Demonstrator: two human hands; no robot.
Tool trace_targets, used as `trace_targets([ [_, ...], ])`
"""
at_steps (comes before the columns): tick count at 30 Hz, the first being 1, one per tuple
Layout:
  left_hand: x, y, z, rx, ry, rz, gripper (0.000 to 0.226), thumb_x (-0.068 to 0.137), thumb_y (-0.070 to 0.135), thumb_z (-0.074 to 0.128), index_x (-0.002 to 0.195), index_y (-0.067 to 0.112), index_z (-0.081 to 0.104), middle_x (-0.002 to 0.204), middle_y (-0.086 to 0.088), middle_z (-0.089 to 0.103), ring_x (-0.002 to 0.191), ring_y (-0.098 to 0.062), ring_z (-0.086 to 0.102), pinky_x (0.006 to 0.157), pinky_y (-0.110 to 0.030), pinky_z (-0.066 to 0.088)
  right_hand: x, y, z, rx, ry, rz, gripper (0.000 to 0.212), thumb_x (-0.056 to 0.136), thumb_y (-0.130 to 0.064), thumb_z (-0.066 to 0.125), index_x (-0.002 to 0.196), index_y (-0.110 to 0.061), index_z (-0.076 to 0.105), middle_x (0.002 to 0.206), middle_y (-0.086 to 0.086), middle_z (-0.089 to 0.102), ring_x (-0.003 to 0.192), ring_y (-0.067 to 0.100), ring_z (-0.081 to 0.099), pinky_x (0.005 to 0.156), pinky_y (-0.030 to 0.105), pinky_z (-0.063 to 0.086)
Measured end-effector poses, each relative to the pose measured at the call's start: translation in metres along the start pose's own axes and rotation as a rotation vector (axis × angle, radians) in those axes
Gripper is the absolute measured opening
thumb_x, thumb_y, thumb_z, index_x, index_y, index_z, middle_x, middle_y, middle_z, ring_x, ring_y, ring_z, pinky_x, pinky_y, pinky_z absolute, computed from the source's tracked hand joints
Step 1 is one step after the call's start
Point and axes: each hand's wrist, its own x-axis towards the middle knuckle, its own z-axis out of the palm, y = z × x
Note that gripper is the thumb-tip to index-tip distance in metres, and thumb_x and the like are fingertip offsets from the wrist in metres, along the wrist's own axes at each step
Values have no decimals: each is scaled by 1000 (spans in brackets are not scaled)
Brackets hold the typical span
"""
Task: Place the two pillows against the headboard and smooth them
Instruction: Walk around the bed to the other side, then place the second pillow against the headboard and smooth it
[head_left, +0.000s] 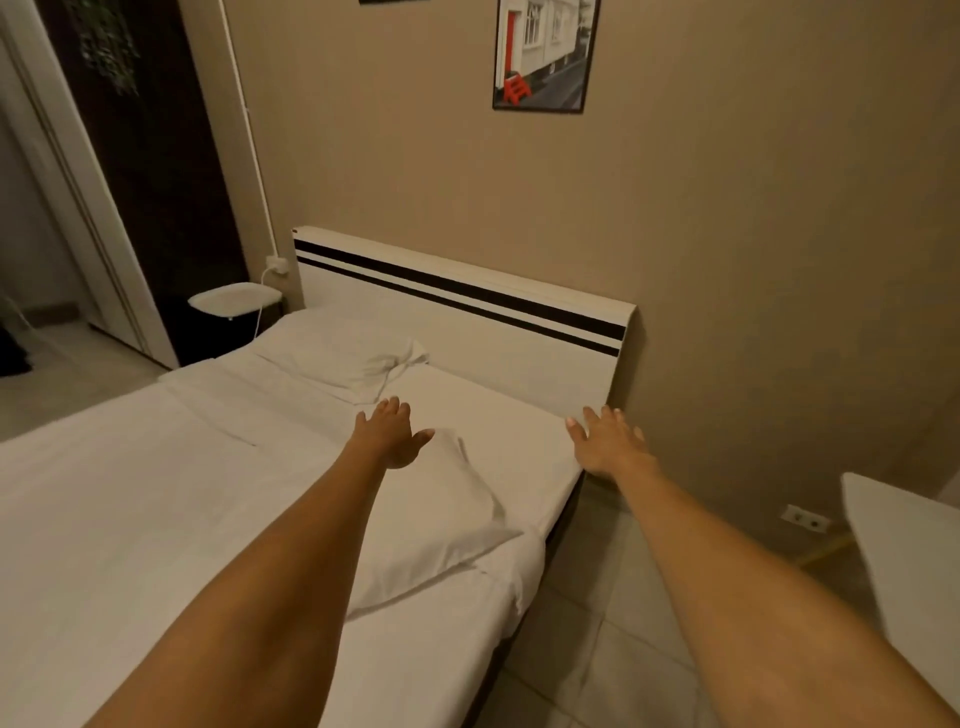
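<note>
Two white pillows lie on the white bed. The far pillow (337, 353) rests by the left end of the white headboard (467, 322) with its two black stripes. The near pillow (447, 525) lies lower down near the bed's right edge, apart from the headboard. My left hand (392, 431) is open with fingers spread, over the near pillow's top corner. My right hand (610, 441) is open too, fingers spread, at the mattress's right edge close to the headboard's right end. Neither hand holds anything.
A beige wall with a framed picture (545, 52) stands behind the bed. A small white bedside table (234, 300) with a cable sits at the far left. Tiled floor (613, 623) runs along the bed's right side, with a white furniture edge (904, 545) at the right.
</note>
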Motion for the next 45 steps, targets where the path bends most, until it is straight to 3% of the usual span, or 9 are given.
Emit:
trace_targets([
  [6, 49, -23, 12, -42, -25, -130, 74, 99, 54, 25, 154, 6, 11, 163, -10, 4, 151, -24, 2, 120, -49, 9, 82, -34, 6, -36, -48, -138, 65, 101, -52, 9, 155, -17, 11, 163, 11, 5, 151, 28, 2, 119, 49, 5],
  [26, 228, -177, 128, -206, -226, -530, 74, 99, 54, 24, 154, 6, 10, 163, -10, 3, 151, -23, 3, 120, -47, 10, 338, -200, 140, -108, -311, -457, 63, 101, -50, 13, 155, -17, 13, 163, 11, 7, 151, 26, 3, 119, 48, 7],
  [33, 259, -227, 204, -291, -306, -658, 74, 99, 54, 27, 153, 6, 13, 163, -10, 5, 151, -23, 4, 120, -47, 10, 393, -202, 245, -166, -424, -424, 62, 101, -50, 14, 154, -16, 18, 162, 12, 15, 149, 28, 12, 117, 48, 17],
  [38, 267, -266, 270, -361, -357, -743, 74, 99, 53, 29, 153, 4, 15, 163, -11, 7, 151, -25, 7, 119, -47, 14, 417, -197, 331, -140, -464, -363, 62, 102, -48, 18, 154, -16, 16, 162, 13, 11, 150, 28, 9, 119, 46, 15],
  [45, 280, -317, 354, -457, -292, -928, 71, 98, 47, 39, 149, -1, 24, 158, -18, 21, 147, -30, 21, 117, -45, 24, 431, -178, 434, -44, -336, -229, 63, 102, -43, 27, 155, -14, 9, 163, 15, 5, 150, 30, 7, 118, 46, 15],
])
